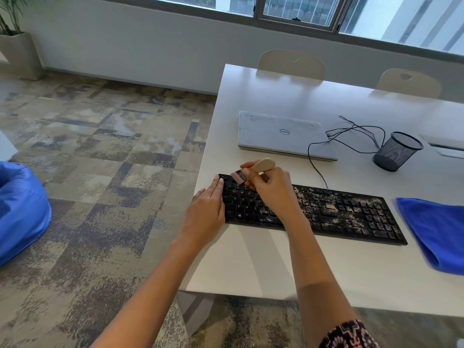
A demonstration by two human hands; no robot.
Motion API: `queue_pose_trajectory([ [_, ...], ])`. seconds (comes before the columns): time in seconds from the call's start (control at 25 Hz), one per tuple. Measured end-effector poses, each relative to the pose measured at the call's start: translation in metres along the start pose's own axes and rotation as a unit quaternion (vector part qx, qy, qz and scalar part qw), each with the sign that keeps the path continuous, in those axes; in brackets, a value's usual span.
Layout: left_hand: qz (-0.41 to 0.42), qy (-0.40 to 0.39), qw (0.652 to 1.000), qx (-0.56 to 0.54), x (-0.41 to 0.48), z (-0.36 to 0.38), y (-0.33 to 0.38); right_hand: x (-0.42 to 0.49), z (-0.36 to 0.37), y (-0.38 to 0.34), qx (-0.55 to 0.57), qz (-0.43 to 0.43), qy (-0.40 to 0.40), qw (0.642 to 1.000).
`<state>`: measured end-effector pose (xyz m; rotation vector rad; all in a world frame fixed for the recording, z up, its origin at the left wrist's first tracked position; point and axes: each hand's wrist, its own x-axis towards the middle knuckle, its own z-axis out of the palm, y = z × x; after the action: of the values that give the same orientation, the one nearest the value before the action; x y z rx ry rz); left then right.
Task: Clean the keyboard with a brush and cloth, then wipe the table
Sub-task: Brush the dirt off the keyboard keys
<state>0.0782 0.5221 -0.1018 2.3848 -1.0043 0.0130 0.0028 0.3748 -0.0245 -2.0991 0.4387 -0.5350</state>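
R hand (pixel 271 189) has fingers curled round the brush (pixel 261 165), pinching the pale wooden handle; bristle end dips down-left onto the keyboard (pixel 339 212) at its far-left corner, handle end tilts up-right twd the laptop (pixel 283 134); so the brush's long axis runs diagonal, bristles lowest. L hand (pixel 208 209) lies flat, fingers straight and together, pressing the kbd's left end, fingertips just beside the bristles. Kbd is black, long axis left-to-right along the near part of the white table (pixel 251 259), left end near the table's left edge; pale grit speckles its mid and right keys, left keys under the hands look darker. Blue cloth (pixel 437 234) sits just beside the kbd's right end, apart from it. Further out: closed grey laptop behind the kbd; thin black cable (pixel 313 159) loops betw. them; black mesh cup (pixel 395 151) stands right of the laptop, mouth showing, contents can't be made out. Potted plant (pixel 17 54) on the carpet far left.
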Motion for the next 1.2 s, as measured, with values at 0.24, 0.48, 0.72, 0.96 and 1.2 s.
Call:
queue_pose_trajectory([
  [0.24,-0.005,-0.001,1.0,0.002,0.001,0.001,0.0,0.002,-0.032,0.006,-0.092,0.053,-0.032,0.994],
  [0.48,0.0,0.005,1.0,0.005,0.0,0.001,0.001,0.003,-0.04,-0.008,-0.053,0.053,-0.016,0.997],
  [0.72,-0.001,0.0,1.0,0.001,0.001,0.001,0.001,0.0,-0.014,-0.011,-0.014,0.055,-0.049,0.997],
  [0.96,0.004,0.007,1.0,0.008,-0.001,0.0,0.001,0.001,-0.052,-0.002,-0.137,0.091,-0.008,0.986],
  [1.2,0.003,0.008,1.0,0.006,0.0,0.0,0.001,0.0,-0.04,-0.016,-0.058,0.061,0.002,0.996],
])
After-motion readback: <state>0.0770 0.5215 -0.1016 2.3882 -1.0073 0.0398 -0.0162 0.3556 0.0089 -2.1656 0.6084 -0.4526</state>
